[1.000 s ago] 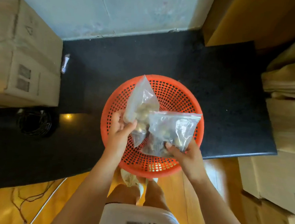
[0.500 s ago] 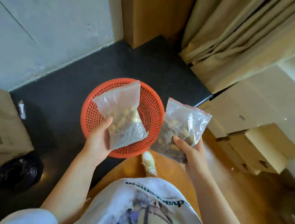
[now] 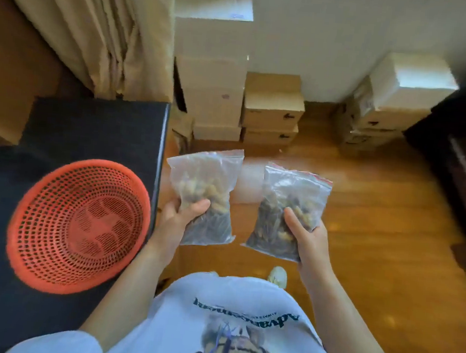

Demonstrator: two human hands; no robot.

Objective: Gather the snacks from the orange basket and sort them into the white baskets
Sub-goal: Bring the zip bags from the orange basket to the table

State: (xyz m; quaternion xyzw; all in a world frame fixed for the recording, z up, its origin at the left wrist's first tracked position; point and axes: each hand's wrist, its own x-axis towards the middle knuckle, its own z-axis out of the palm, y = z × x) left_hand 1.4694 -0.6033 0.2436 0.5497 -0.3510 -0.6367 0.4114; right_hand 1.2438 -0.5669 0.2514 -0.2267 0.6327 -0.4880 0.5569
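Two clear zip bags of snacks are up in the air, one in each hand of the person. The left hand (image 3: pixel 179 218) has its thumb and fingers curled around the left bag (image 3: pixel 203 193), and the right hand (image 3: pixel 307 236) grips the right bag (image 3: pixel 288 212) in the same way, low on its body. Both bags are over the wooden floor (image 3: pixel 375 245), well apart from the orange basket (image 3: pixel 75 226), which sits on the black table (image 3: pixel 95 127) and looks to have nothing inside. I judge that the gathering step is finished and the carrying step is in hand. No white basket is visible from here, so the next move asks the person to find them and decide which bag goes where. Beige curtains (image 3: pixel 103 30) hang behind the table, and cardboard boxes (image 3: pixel 271 109) are stacked along the pale wall.
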